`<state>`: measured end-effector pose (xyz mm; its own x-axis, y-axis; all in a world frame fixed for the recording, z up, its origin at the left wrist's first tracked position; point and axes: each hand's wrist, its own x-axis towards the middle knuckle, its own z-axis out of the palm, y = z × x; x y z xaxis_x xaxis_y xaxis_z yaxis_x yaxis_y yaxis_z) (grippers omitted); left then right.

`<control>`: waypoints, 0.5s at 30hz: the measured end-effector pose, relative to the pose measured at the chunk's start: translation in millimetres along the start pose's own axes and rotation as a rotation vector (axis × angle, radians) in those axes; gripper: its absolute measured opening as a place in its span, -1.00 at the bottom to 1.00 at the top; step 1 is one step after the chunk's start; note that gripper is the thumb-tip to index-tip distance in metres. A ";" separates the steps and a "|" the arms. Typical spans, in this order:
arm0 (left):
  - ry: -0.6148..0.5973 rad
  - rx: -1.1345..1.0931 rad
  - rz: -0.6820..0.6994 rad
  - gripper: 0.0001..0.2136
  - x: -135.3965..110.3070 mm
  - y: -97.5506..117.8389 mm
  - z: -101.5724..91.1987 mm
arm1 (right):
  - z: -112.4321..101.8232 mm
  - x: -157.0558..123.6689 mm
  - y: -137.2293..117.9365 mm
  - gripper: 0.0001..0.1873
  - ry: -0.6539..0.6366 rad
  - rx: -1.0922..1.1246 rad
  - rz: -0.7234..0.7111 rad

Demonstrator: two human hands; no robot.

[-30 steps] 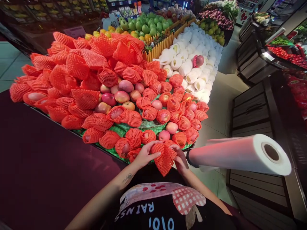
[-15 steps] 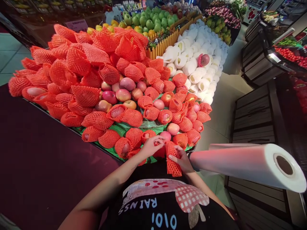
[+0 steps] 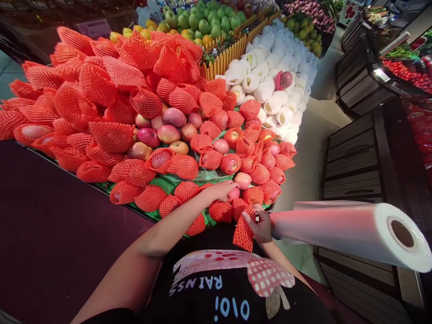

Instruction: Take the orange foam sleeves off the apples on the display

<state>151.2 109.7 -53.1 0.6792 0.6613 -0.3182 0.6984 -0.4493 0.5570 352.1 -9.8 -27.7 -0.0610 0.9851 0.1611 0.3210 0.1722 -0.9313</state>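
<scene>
My left hand [image 3: 223, 191] reaches forward to a pink apple [image 3: 233, 194] lying at the front of the display, its fingers closed on the far and left side of it. My right hand [image 3: 262, 226] is closed on a red foam net sleeve [image 3: 243, 234], which hangs down in front of my shirt. The sleeve looks flat, with no fruit showing inside. Just behind the held apple rests another bare apple [image 3: 243, 180]. Netted apples [image 3: 220, 211] lie close around both hands on green matting [image 3: 162, 183].
A big roll of clear plastic bags [image 3: 337, 229] juts out at my right. To the left rises a heap of red-netted fruit [image 3: 101, 90], with bare apples [image 3: 168, 134] in its middle. White-netted fruit [image 3: 266, 90] and a small yellow fence [image 3: 226, 57] stand behind.
My left hand has moved from beside the sleeve onto the pink apple. My right hand has kept the sleeve, which now hangs a little more tilted. The view has shifted slightly.
</scene>
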 end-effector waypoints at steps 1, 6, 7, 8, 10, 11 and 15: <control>-0.011 -0.010 0.000 -0.36 1.6 -2.0 -2.6 | 0.7 -2.5 1.1 -0.61 0.014 0.015 0.016; 0.076 0.063 0.008 -0.36 -3.0 -2.9 -13.2 | 3.9 -14.6 3.7 -0.57 0.121 0.049 0.094; 0.116 0.084 0.018 -0.40 -7.1 -0.6 -15.9 | 3.7 -16.1 3.4 -0.57 0.145 0.039 0.092; 0.164 0.097 0.025 -0.45 -12.4 2.4 -19.1 | 3.1 -17.2 3.0 -0.56 0.171 0.025 0.085; 0.284 0.078 0.012 -0.49 -26.6 10.4 -26.0 | 0.7 -18.0 1.7 -0.57 0.208 0.001 0.068; 0.359 0.035 -0.015 -0.49 -35.3 15.0 -28.8 | -0.7 -17.8 1.0 -0.59 0.219 -0.007 0.056; 0.642 -0.338 -0.234 -0.38 -71.9 29.4 -24.0 | -4.4 -15.6 0.4 -0.70 0.232 -0.027 -0.014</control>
<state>117.4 63.4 4.5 0.1857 0.9826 -0.0059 0.6309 -0.1147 0.7673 357.3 -25.0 -29.2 0.1524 0.9568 0.2475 0.3474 0.1826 -0.9198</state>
